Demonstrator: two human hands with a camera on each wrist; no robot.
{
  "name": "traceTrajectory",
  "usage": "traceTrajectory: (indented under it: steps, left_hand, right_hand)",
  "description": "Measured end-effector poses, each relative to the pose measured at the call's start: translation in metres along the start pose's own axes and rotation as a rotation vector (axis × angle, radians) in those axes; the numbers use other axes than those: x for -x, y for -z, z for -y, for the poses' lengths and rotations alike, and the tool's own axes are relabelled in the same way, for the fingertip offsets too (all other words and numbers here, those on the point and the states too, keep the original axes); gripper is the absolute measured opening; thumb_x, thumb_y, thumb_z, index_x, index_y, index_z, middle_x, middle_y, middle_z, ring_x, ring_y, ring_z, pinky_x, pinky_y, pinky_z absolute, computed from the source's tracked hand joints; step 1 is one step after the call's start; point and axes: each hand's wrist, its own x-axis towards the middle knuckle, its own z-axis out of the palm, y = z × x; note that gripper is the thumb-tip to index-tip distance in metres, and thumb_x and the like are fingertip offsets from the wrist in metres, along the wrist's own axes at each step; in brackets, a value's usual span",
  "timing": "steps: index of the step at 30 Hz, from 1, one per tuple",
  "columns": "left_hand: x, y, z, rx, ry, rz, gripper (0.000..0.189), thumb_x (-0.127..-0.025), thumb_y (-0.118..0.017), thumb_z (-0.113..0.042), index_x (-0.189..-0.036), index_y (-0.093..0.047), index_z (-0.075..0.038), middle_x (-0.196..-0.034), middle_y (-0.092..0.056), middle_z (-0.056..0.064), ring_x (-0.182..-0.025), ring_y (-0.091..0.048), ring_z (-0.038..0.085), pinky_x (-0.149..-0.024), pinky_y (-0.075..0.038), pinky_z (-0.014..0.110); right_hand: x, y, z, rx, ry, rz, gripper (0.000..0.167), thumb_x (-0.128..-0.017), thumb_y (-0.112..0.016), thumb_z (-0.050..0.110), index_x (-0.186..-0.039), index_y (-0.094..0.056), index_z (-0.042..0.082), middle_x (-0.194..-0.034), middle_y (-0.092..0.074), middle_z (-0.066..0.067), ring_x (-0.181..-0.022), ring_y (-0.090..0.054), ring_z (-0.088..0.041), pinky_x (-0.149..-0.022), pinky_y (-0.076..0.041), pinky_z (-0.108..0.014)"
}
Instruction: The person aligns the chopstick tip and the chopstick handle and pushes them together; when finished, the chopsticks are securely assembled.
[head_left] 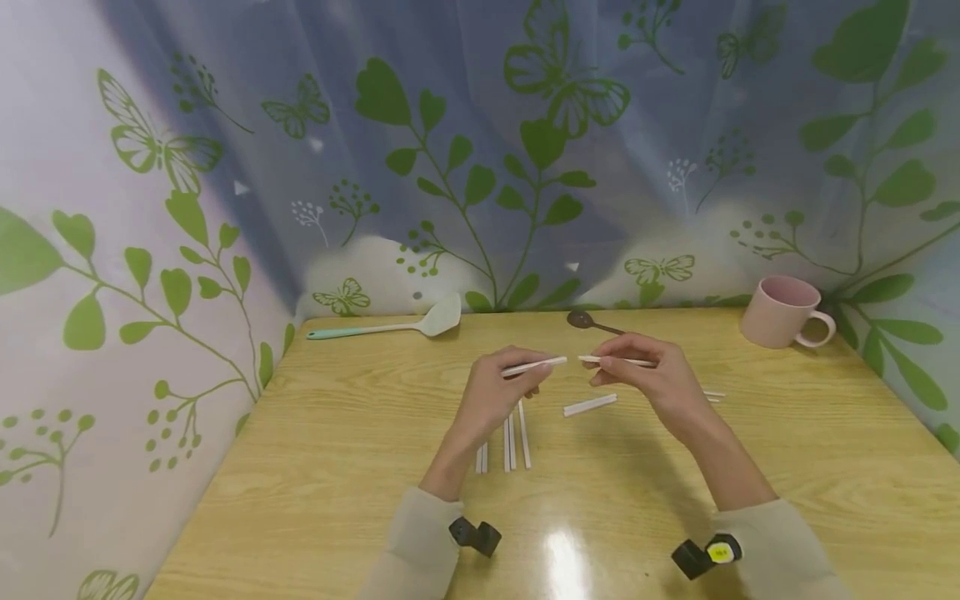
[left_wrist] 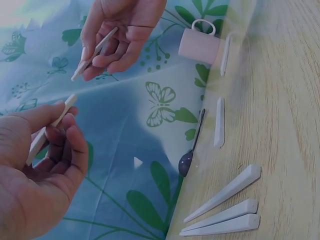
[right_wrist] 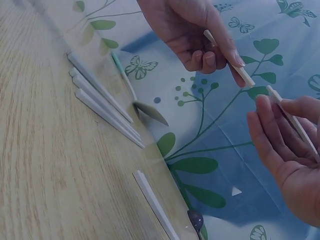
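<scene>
My left hand (head_left: 489, 390) pinches a slim white stick (head_left: 517, 368) between thumb and fingers. Opposite it, my right hand (head_left: 663, 382) pinches another white stick (head_left: 640, 362). Both sticks are held above the table, their near ends pointing at each other with a small gap between. In the left wrist view the left-hand stick (left_wrist: 70, 101) slants up across the fingers; the right-hand stick (right_wrist: 295, 125) shows in the right wrist view. Below the hands, two white sticks (head_left: 590, 406) lie side by side. Several more white sticks (head_left: 509, 446) lie lengthwise under my left wrist.
More white sticks (head_left: 714, 396) lie by my right wrist, partly hidden. A spatula (head_left: 438, 317) with a mint handle and a dark spoon (head_left: 581, 319) lie along the table's back edge. A pink mug (head_left: 780, 312) stands at the back right. Patterned curtain (head_left: 465, 167) hangs behind.
</scene>
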Motion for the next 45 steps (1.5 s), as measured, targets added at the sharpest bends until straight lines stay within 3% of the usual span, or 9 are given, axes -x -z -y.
traceTrajectory:
  steps: [3,10,18,22,27,35,45]
  left_hand:
    - [0.000,0.001,-0.003,0.024,-0.008,0.012,0.023,-0.099,-0.073,-0.027,-0.118,-0.080,-0.015,-0.101,-0.069,0.004,-0.079,-0.065,0.016,-0.070,-0.057,0.027]
    - [0.001,0.000,-0.001,0.087,-0.031,0.066,0.023,-0.101,-0.071,-0.026,-0.120,-0.078,-0.015,-0.098,-0.071,0.005,-0.083,-0.068,0.025,-0.074,-0.058,0.030]
    - [0.001,-0.001,0.000,0.120,-0.047,0.090,0.022,-0.102,-0.070,-0.021,-0.120,-0.077,-0.009,-0.099,-0.073,0.012,-0.082,-0.070,0.017,-0.080,-0.061,0.039]
    - [0.001,-0.001,0.000,0.121,-0.049,0.093,0.022,-0.101,-0.071,-0.021,-0.119,-0.077,-0.010,-0.095,-0.074,0.010,-0.084,-0.071,0.024,-0.077,-0.060,0.032]
    - [0.002,-0.001,0.000,0.127,-0.039,0.111,0.022,-0.101,-0.071,-0.022,-0.119,-0.077,-0.009,-0.097,-0.074,0.021,-0.090,-0.073,0.037,-0.083,-0.062,0.039]
    - [0.001,0.001,-0.001,0.112,-0.070,0.150,0.021,-0.103,-0.068,-0.021,-0.119,-0.076,-0.010,-0.102,-0.076,0.008,-0.093,-0.073,0.039,-0.086,-0.061,0.040]
    - [0.002,0.000,-0.001,0.148,-0.058,0.155,0.020,-0.102,-0.069,-0.020,-0.118,-0.075,-0.009,-0.106,-0.075,0.009,-0.092,-0.074,0.034,-0.089,-0.061,0.041]
  right_hand:
    - [0.000,0.000,0.003,-0.010,0.007,0.017,0.020,-0.101,-0.069,0.007,-0.115,-0.069,-0.008,-0.100,-0.078,-0.006,-0.087,-0.078,-0.027,-0.092,-0.061,-0.035]
    - [0.002,-0.002,0.009,-0.014,-0.015,0.036,0.018,-0.100,-0.070,0.007,-0.113,-0.069,-0.005,-0.101,-0.079,-0.007,-0.092,-0.078,-0.028,-0.095,-0.059,-0.033]
    - [0.003,-0.003,0.010,-0.018,-0.024,0.070,0.018,-0.099,-0.071,0.006,-0.113,-0.069,-0.005,-0.100,-0.079,-0.007,-0.093,-0.077,-0.029,-0.095,-0.059,-0.033]
    - [0.003,-0.003,0.010,0.008,-0.039,0.078,0.019,-0.099,-0.072,0.008,-0.114,-0.069,-0.003,-0.099,-0.079,-0.008,-0.093,-0.077,-0.027,-0.094,-0.059,-0.032]
    - [0.003,-0.003,0.010,0.035,-0.052,0.086,0.021,-0.099,-0.072,0.010,-0.115,-0.069,-0.003,-0.104,-0.079,-0.007,-0.093,-0.077,-0.026,-0.093,-0.059,-0.032]
    - [0.004,-0.002,0.009,0.077,-0.070,0.105,0.022,-0.099,-0.072,0.012,-0.115,-0.069,-0.002,-0.111,-0.077,-0.008,-0.094,-0.076,-0.032,-0.090,-0.061,-0.034]
    - [0.006,-0.004,0.012,0.097,-0.056,0.127,0.022,-0.100,-0.071,0.012,-0.117,-0.069,-0.002,-0.111,-0.076,-0.009,-0.095,-0.075,-0.033,-0.090,-0.061,-0.035]
